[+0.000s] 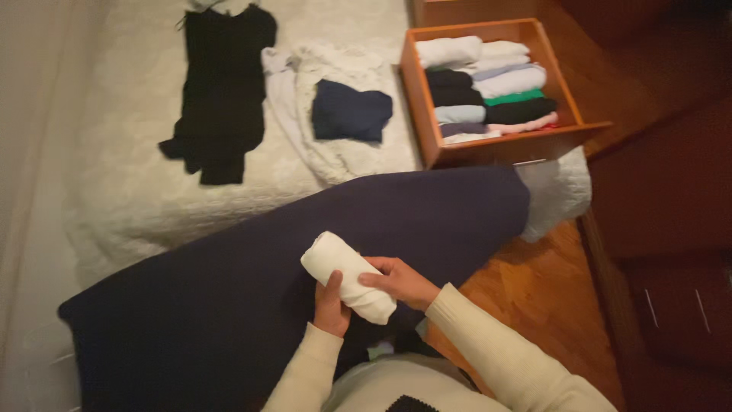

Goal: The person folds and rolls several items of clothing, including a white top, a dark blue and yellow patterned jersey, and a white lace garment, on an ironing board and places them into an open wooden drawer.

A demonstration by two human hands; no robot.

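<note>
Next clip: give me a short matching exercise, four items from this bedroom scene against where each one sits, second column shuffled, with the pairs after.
Things:
1. white rolled cloth
2. black garment
3. navy folded cloth
4. wooden drawer

Places:
A. laid flat on the white bedspread, far side
B. between the left hand and right hand, over the dark pillow
C. on the bed's corner, filled with folded clothes
D. on top of a crumpled white garment

Pairs: 1-B, 2-A, 3-D, 4-C
</note>
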